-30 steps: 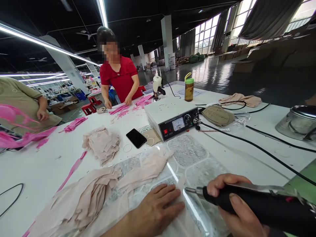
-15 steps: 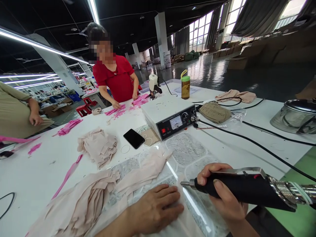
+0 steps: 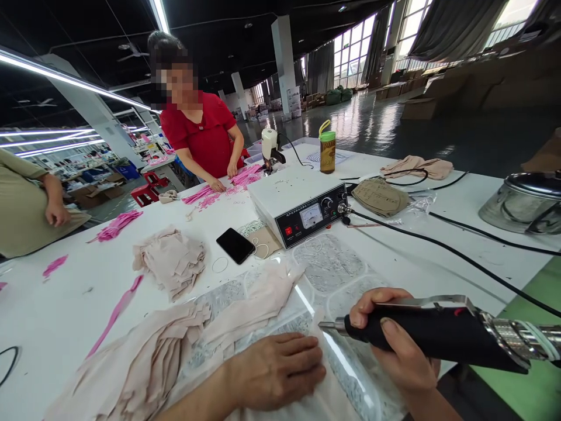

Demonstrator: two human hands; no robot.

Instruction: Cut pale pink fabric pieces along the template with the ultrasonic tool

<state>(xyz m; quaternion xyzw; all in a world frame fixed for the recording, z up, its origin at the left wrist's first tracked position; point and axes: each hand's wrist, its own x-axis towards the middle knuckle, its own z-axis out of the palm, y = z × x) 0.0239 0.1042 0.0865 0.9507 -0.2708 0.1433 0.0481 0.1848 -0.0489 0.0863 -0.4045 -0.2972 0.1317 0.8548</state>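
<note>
Snugly held tool [image 3: 451, 339], left grip [image 3: 280, 368] on fabric [image 3: 335, 399]

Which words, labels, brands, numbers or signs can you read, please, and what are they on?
None can be read for certain.
Control box front panel: Chinese characters, too small.
Its meter: dial markings, too small.
Khaki pieces: dark marks, too blurred.
Handheld tool: red mark, unclear.

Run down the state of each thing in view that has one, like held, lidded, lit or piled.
Left hand: palm down on cloth
Right hand: closed around tool
Tool tip: at the cloth, contact unclear
Phone: flat, screen dark
Bottle: upright, lid on
Box: red switch looks lit
Pale pile: heaped
Pink strip: laid out lengthwise
</note>
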